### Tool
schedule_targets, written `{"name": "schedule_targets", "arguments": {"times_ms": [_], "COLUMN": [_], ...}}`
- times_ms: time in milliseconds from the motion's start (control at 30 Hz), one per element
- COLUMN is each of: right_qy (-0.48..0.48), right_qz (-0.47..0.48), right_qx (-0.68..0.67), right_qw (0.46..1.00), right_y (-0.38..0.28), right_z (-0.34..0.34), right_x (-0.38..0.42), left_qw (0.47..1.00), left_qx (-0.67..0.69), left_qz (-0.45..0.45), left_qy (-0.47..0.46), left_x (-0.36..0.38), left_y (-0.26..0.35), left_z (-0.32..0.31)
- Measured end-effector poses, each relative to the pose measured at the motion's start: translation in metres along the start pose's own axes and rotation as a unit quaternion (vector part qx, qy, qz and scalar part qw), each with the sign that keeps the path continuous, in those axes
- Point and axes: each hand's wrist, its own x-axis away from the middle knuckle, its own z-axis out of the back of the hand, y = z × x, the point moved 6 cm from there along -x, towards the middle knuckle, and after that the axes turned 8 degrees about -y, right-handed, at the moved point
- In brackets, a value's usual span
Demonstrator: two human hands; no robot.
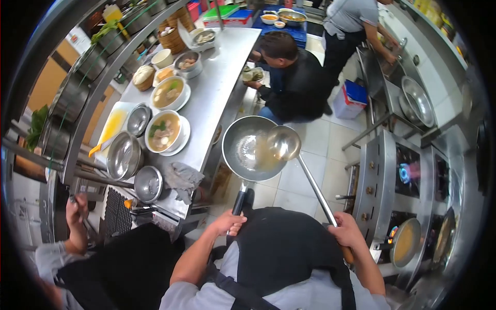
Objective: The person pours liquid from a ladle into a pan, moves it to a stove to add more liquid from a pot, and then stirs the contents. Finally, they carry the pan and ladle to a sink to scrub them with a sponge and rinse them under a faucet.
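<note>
My left hand (230, 223) is wrapped round the black handle of a frying pan (238, 147), which is held up in front of me over the floor. A little clear liquid and some yellowish residue show in the pan. In my right hand (347, 231) is the long steel handle of a ladle (284, 143), its wooden end sticking out below the fist. The ladle's bowl lies over the right rim of the pan; whether it touches is hard to tell.
At left, a steel table (219, 77) holds two soup bowls (164, 132), metal bowls (125, 155) and a grey cloth (182, 181). A person (297, 77) crouches ahead; others stand left and at the sink. At right, a stove (380, 175) has a lit burner and a pan (405, 242).
</note>
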Motion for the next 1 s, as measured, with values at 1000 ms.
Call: {"name": "schedule_targets", "arguments": {"times_ms": [1000], "right_qy": [0.011], "right_qz": [-0.006], "right_qx": [0.064], "right_qw": [0.998], "right_y": [0.075], "right_z": [0.005], "right_x": [0.000], "left_qw": [0.998], "left_qx": [0.006], "left_qz": [-0.010], "left_qy": [0.056], "left_x": [-0.019], "left_y": [-0.045], "left_z": [0.010]}}
